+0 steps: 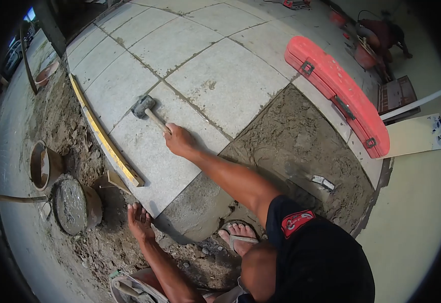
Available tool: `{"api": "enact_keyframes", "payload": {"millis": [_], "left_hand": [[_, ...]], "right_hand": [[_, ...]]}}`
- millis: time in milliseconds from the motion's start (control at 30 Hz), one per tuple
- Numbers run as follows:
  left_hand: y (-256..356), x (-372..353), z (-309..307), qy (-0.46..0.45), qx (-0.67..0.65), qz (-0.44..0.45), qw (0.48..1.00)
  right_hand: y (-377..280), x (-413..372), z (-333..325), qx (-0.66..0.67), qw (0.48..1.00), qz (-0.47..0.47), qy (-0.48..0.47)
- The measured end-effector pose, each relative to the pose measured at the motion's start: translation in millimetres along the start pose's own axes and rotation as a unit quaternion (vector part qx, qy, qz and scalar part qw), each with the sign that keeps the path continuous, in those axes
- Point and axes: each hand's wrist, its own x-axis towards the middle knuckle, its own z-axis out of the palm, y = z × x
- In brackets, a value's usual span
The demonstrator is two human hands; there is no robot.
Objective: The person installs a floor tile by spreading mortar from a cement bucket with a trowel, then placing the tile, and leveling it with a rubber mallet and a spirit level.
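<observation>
My right hand (181, 140) is wrapped round the wooden handle of a mallet (143, 107) with a dark head. The mallet's head is over the far part of a pale floor tile (154, 156), close to its surface. My left hand (140, 222) has its fingers stretched out beside the tile's near corner, above the soil. Grey wet mortar (291, 131) spreads to the right of the tile. On that mortar rests a trowel (323, 183), its blade smeared grey. A yellow straightedge (104, 137) runs along the tiles' left edge.
A long red case (336, 96) lies on the right-hand tiles. Two buckets, one with mortar (70, 202) and another (43, 165) behind it, stand on the soil at left. My sandalled foot (239, 236) is at the mortar's edge. Another person (382, 38) crouches far right.
</observation>
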Motion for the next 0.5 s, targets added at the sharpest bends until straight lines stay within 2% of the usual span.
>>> {"api": "enact_keyframes", "payload": {"millis": [133, 167, 233, 267, 333, 367, 400, 467, 500], "left_hand": [[-0.8, 6.6, -4.4, -0.011, 0.001, -0.009, 1.0], [-1.3, 7.1, -5.2, -0.011, -0.002, -0.007, 1.0], [-1.2, 6.6, -5.3, -0.013, -0.009, -0.006, 1.0], [-2.1, 8.3, -8.7, -0.013, -0.009, -0.006, 1.0], [-0.8, 13.3, -18.4, -0.056, -0.02, -0.027, 0.998], [2.6, 9.3, -18.7, -0.053, -0.019, -0.026, 0.998], [6.9, 1.9, -13.3, -0.051, -0.009, -0.006, 0.999], [17.4, -3.6, -12.0, -0.044, -0.003, 0.012, 0.999], [22.5, -1.5, -11.5, -0.055, 0.013, 0.025, 0.998]], "right_hand": [[-9.4, -18.0, -28.8, -0.127, 0.992, -0.019, 0.009], [-5.0, -21.2, -32.3, -0.128, 0.992, -0.017, 0.009], [1.7, -25.8, -41.6, -0.154, 0.984, -0.061, 0.066], [10.0, -33.4, -53.0, -0.125, 0.987, -0.078, 0.059], [22.4, -63.6, -97.8, -0.096, 0.99, -0.098, 0.04], [36.7, -83.5, -123.6, -0.136, 0.981, -0.122, 0.059], [42.1, -106.9, -158.7, -0.186, 0.976, -0.108, 0.047], [60.7, -151.7, -226.5, -0.32, 0.946, 0.013, 0.047], [57.0, -150.5, -223.8, -0.322, 0.946, 0.008, 0.046]]}}
